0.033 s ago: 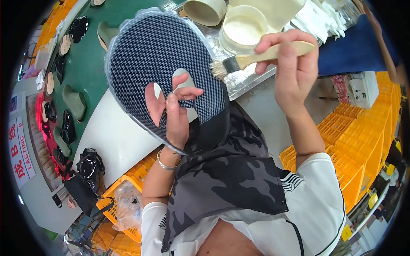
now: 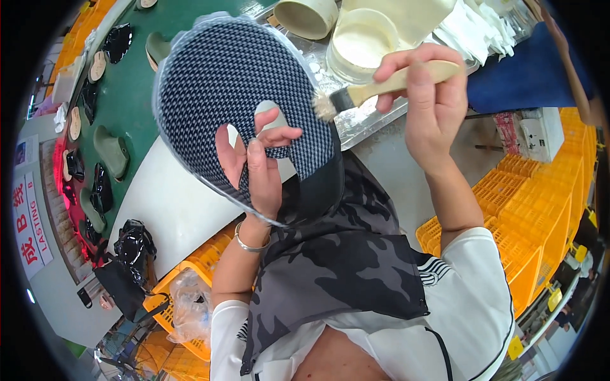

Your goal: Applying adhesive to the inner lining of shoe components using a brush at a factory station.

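watching this over the headcam from my end, the patterned piece (image 2: 235, 70) is up in front of the chest, its broad face tipped to the camera. left hand (image 2: 263, 184) has curled fingers poking through at the cutouts and is gripping it there, probably to steady it and leave the outer rim free. right hand (image 2: 433, 114) is closed around the wooden handle of a brush (image 2: 372, 92), thumb on top, i'd guess for angle control. bristles sit right at the piece's right edge; can't tell if they're touching.

pot of white stuff (image 2: 346, 72) is just behind the brush, handy reach imo, on a metal tray (image 2: 375, 126) with a tipped cup (image 2: 305, 19) and white cloths (image 2: 470, 32) near it. main nuisance: the piece blocks my view of the green bench (image 2: 143, 95) and part of the white board (image 2: 171, 197). orange crates (image 2: 515, 184) crowd the right side.
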`<act>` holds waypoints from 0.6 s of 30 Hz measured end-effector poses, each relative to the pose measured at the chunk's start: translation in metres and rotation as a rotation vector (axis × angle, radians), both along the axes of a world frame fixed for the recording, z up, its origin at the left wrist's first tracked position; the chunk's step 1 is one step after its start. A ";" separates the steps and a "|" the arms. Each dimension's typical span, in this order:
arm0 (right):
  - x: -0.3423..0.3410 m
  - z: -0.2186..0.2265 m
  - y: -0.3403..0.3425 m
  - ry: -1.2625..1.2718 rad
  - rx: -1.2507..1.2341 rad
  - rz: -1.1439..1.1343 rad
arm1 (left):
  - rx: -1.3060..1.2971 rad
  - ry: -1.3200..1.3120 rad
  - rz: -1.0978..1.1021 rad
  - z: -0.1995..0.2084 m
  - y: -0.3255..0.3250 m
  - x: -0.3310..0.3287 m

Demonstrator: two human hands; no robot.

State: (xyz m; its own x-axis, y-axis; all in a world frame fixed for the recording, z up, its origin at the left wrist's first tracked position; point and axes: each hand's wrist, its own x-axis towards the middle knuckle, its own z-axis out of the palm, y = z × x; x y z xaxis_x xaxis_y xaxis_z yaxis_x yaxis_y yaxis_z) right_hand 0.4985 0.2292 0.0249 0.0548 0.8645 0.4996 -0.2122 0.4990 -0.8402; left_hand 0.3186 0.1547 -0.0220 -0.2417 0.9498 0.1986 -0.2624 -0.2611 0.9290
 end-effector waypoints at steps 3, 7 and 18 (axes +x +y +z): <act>0.010 -0.001 -0.007 -0.200 -0.200 0.178 | 0.054 0.235 0.189 0.002 0.002 0.003; 0.018 0.012 -0.015 -0.291 -0.336 0.242 | 0.189 0.457 0.231 0.002 0.004 0.007; 0.019 0.023 -0.022 -0.409 -0.291 0.282 | 0.388 1.104 0.195 0.000 0.013 -0.023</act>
State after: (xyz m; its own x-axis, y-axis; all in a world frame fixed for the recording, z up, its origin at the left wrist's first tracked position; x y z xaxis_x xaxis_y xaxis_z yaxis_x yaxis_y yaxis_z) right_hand 0.5178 0.2074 0.0477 -0.3452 0.9228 0.1711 0.0681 0.2065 -0.9761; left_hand 0.2958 0.1672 -0.0216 0.1066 0.7462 0.6571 0.7068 -0.5217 0.4778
